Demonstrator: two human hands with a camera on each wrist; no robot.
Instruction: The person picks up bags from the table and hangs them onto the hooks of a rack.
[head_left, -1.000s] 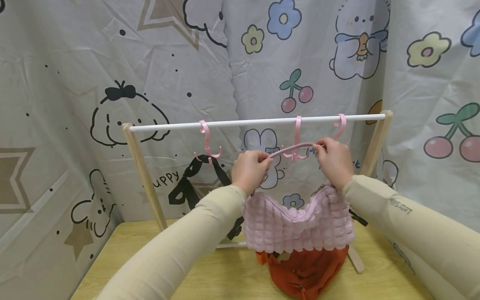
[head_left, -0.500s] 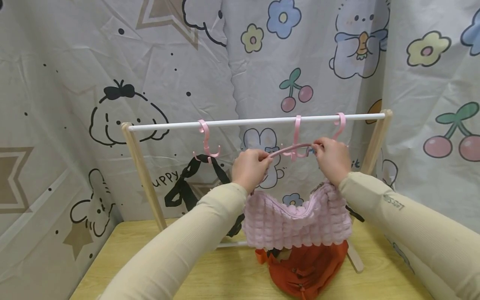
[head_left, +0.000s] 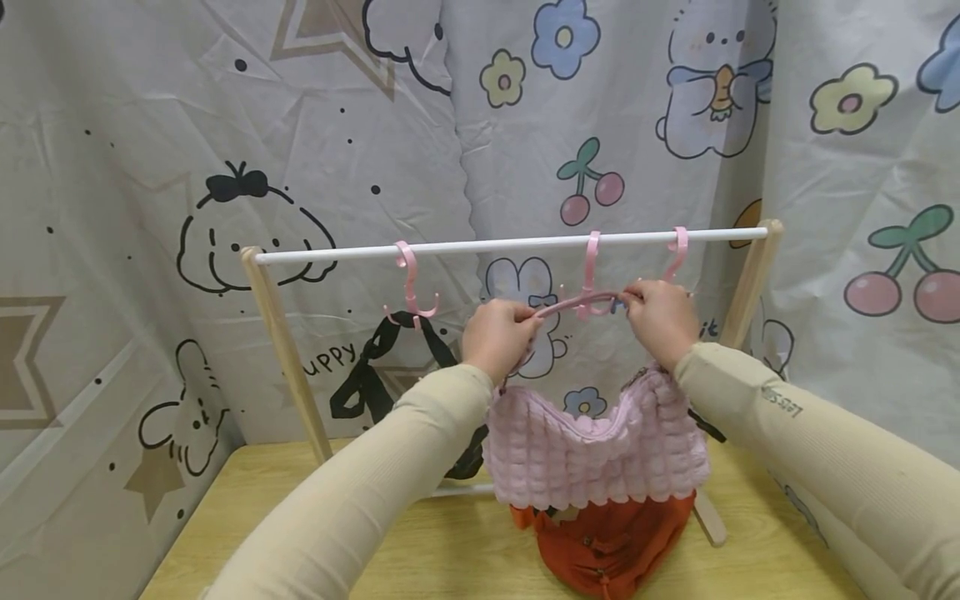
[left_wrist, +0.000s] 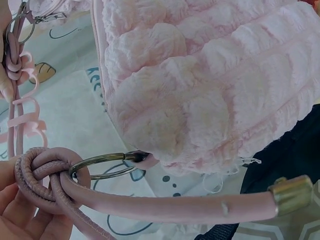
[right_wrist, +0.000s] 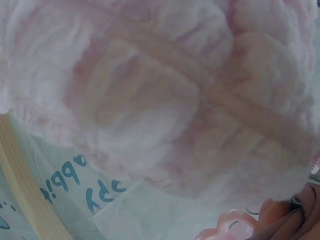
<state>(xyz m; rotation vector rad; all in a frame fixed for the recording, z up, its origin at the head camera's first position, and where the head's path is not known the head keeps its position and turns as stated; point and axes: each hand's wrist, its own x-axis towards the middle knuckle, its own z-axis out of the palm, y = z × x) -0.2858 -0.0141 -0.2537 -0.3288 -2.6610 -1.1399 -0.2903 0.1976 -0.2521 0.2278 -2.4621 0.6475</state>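
Observation:
A pink puffy quilted handbag [head_left: 592,454] hangs from its thin pink strap [head_left: 573,302]. My left hand [head_left: 498,340] pinches the strap's left part, and my right hand [head_left: 662,321] pinches its right part, so a short stretch arches between them. Behind that stretch, overlapped by it, is a pink hook [head_left: 592,265] hung on the white rod [head_left: 495,246]. In the left wrist view, the fingers of the left hand [left_wrist: 30,217] lie at a strap knot [left_wrist: 47,177] beside a brass-coloured ring [left_wrist: 105,162]. The bag's side [right_wrist: 145,105] fills most of the right wrist view.
The rod joins two wooden posts [head_left: 288,358] standing on a yellow wood-grain table [head_left: 210,517]. A left pink hook [head_left: 409,275] carries a black strap [head_left: 375,367]; another pink hook [head_left: 678,254] hangs at right. An orange-red bag [head_left: 615,546] lies below the handbag. A printed curtain [head_left: 337,125] stands behind.
Both hands keep their grip on the strap. The handbag rises a little and then sinks slightly, and the strap now crosses lower in front of the middle hook.

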